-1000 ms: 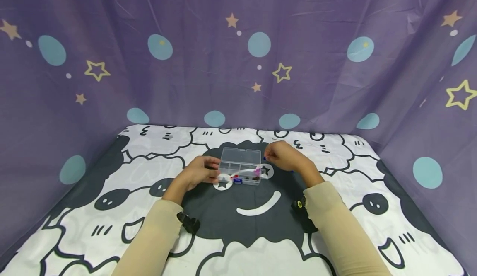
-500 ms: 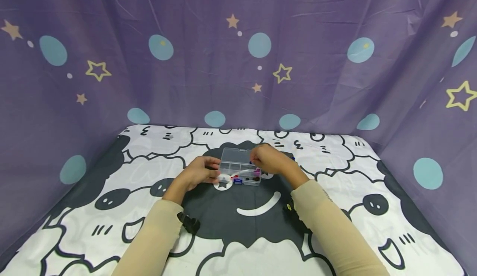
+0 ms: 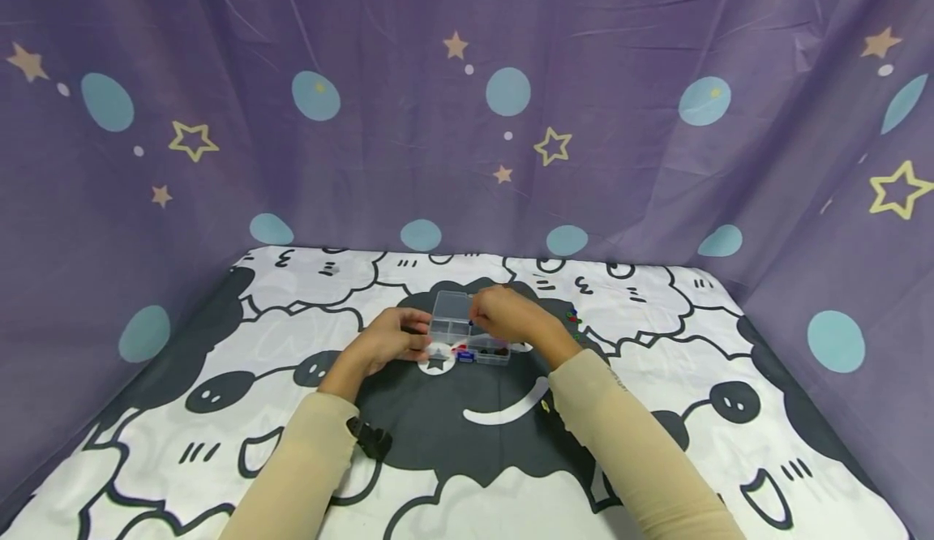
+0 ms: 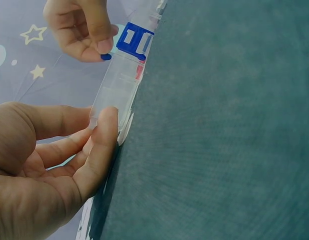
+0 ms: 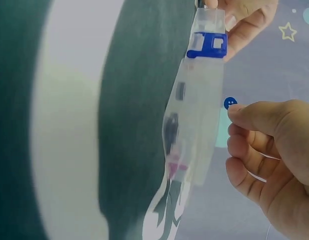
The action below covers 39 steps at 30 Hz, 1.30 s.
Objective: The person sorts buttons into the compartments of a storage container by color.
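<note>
A clear plastic compartment box (image 3: 451, 306) lies with its lid up on the dark patch of the printed cloth. Its blue latch (image 4: 136, 41) faces the front. My left hand (image 3: 397, 335) grips the box's left end, thumb and fingers on its side. Between thumb and forefinger, my right hand (image 5: 274, 145) pinches a small blue button (image 5: 230, 103) with holes, above the box's open compartments. In the head view this hand covers the right part of the lid. Red bits (image 3: 459, 349) and dark pieces (image 3: 502, 352) show inside the box.
Several small coloured pieces (image 3: 573, 317) lie on the cloth right of the box. A small yellow piece (image 3: 545, 406) is beside the right sleeve. A purple curtain (image 3: 467, 118) with stars hangs behind the table.
My right hand has come left from beside the box to above its compartments, carrying the blue button. Coloured pieces at right are now uncovered. My left hand stays on the box.
</note>
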Each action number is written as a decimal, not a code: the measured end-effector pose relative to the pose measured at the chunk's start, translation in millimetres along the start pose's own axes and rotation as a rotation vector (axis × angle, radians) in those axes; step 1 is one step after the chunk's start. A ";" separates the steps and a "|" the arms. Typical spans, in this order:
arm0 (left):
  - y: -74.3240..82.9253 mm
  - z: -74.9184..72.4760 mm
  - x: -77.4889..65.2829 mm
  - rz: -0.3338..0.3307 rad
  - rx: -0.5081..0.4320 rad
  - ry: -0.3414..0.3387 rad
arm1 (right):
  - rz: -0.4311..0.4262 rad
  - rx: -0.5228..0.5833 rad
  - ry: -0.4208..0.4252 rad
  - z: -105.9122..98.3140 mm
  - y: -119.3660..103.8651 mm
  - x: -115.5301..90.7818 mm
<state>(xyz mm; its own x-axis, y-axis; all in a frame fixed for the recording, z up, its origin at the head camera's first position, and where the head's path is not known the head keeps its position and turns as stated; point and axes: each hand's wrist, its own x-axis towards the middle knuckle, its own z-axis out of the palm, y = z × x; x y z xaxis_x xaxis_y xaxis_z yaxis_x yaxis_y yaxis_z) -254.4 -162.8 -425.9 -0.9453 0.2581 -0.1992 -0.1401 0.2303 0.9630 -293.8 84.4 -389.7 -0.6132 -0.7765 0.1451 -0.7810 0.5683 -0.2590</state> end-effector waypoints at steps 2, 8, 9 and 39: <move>-1.0 0.0 0.7 0.000 -0.001 0.004 | 0.000 -0.009 -0.003 2.2 -1.4 3.0; -2.0 0.0 2.0 0.002 0.004 0.008 | 0.035 -0.026 -0.032 6.2 -4.6 8.5; -1.9 0.1 2.1 0.002 0.006 0.008 | 0.042 -0.031 -0.038 6.5 -5.1 8.8; -0.5 0.7 -0.1 0.001 0.005 0.004 | 0.042 0.005 0.078 -18.8 29.0 -37.2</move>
<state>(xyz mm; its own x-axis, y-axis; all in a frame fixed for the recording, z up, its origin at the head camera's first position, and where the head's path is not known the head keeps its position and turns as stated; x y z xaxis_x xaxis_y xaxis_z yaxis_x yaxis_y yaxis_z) -254.0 -162.3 -426.6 -0.9467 0.2546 -0.1974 -0.1375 0.2347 0.9623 -295.9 134.8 -384.6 -0.6529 -0.7285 0.2076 -0.7539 0.5983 -0.2713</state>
